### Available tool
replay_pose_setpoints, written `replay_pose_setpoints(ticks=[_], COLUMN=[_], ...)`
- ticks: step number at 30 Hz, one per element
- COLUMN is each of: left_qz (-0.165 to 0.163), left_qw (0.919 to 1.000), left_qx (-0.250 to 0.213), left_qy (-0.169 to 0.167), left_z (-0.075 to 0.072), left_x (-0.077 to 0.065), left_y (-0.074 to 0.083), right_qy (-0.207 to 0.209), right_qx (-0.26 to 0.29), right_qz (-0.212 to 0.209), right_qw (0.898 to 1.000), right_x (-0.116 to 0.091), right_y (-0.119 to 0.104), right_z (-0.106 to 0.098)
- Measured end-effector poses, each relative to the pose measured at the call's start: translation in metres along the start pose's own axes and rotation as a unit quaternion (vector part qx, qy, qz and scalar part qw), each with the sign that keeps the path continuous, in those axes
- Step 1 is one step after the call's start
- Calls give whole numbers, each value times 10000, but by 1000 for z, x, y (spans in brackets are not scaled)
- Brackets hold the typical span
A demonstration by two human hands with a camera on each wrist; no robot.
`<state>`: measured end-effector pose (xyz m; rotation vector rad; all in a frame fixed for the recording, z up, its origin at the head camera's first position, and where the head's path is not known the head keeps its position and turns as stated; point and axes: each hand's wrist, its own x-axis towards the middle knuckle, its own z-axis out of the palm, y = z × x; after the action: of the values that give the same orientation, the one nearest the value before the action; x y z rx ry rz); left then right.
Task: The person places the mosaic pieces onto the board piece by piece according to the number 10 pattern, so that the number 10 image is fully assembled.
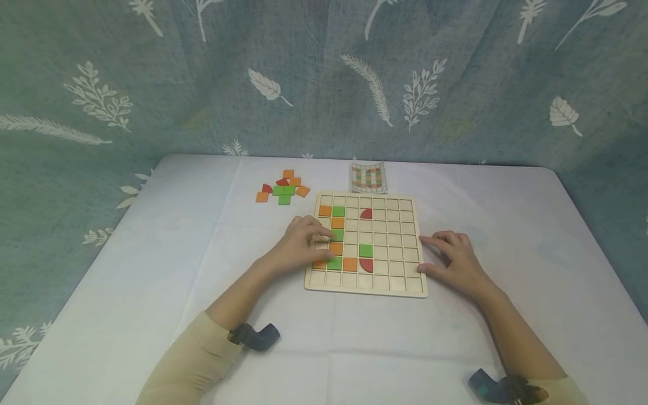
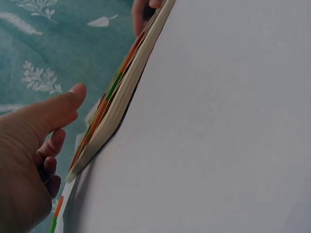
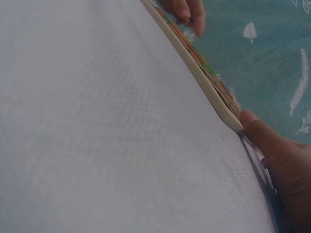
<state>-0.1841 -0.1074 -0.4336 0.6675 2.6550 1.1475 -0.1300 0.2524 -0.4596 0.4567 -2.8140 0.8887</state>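
A pale wooden grid board [image 1: 387,281] lies on the table, carrying orange and green square tiles and two red quarter-circle tiles. My left hand [image 1: 298,242] is over the board's left side, thumb and forefinger spread apart above the second column near the green tiles [image 1: 334,262]. No piece shows between those fingers; in the left wrist view the thumb of the left hand [image 2: 29,145] stands out straight beside the board's edge. At the right edge, my right hand [image 1: 458,264] touches the board with thumb and forefinger apart. Its thumb rests at the board's corner in the right wrist view.
A loose pile of orange squares [image 1: 288,174], green squares [image 1: 284,199] and red quarter circles [image 1: 266,188] lies beyond the board's upper left. A patterned card [image 1: 368,178] lies just behind the board. White cloth [image 1: 405,343] covers the table, and a leaf-print curtain [image 1: 314,112] hangs behind.
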Motion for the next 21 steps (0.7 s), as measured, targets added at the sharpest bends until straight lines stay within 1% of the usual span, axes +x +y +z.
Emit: replay_pose_setpoints(ticks=[8, 14, 18, 21], left_qz=[-343, -469, -592, -698], left_qw=[9986, 9961, 9931, 9889], left_qx=[155, 324, 352, 532], left_qy=[361, 672, 945, 1202], left_z=[-19, -34, -40, -43], left_x=[0, 6, 11, 15], left_y=[-18, -33, -43, -50], right_qy=[-39, -43, -49, -37], right_qx=[44, 37, 37, 38], right_qz=[19, 48, 68, 63], right_qw=[10000, 10000, 10000, 10000], right_x=[0, 0, 0, 0], right_y=[0, -1, -1, -1], right_z=[0, -1, -1, -1])
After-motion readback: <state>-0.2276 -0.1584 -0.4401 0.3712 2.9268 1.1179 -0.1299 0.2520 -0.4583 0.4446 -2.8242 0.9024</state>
